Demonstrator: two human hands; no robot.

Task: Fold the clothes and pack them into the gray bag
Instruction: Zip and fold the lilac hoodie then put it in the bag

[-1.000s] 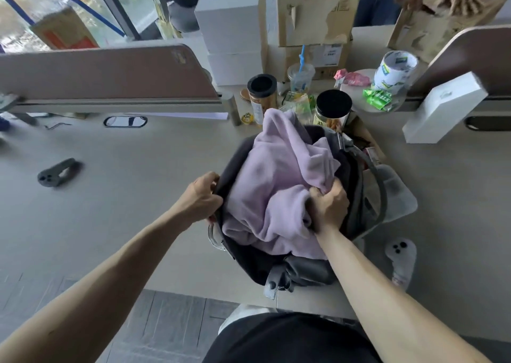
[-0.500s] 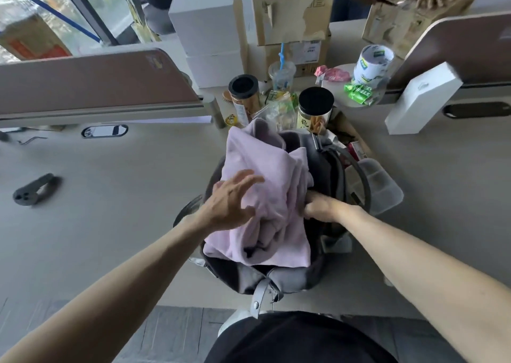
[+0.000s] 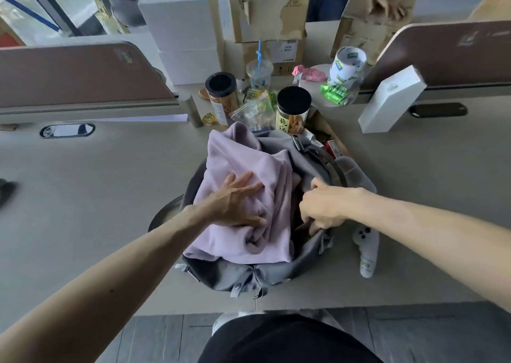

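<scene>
In the packing step now, not the folding one. Pressing down on the lilac garment (image 3: 243,155) with the left hand (image 3: 235,202), flat and released, with straight fingers spread on the cloth. Gripping the right rim of the gray bag (image 3: 249,277) with the right hand (image 3: 323,207), clenched around the fabric edge and holding the mouth wide (judged from the curled knuckles, with the fingertips hidden inside). Garment only half inside: bunched rather than neatly folded, heaped above the opening in the middle of the table (image 3: 96,196), with a far corner standing up toward the black-lidded jars (image 3: 293,108) and a near edge hanging over the near rim. Next, probably: to push the heap deeper, then tuck in the near edge and the far corner, with the rim held open. Calling for firm, even pressure, expecting the soft cloth to spring back.
</scene>
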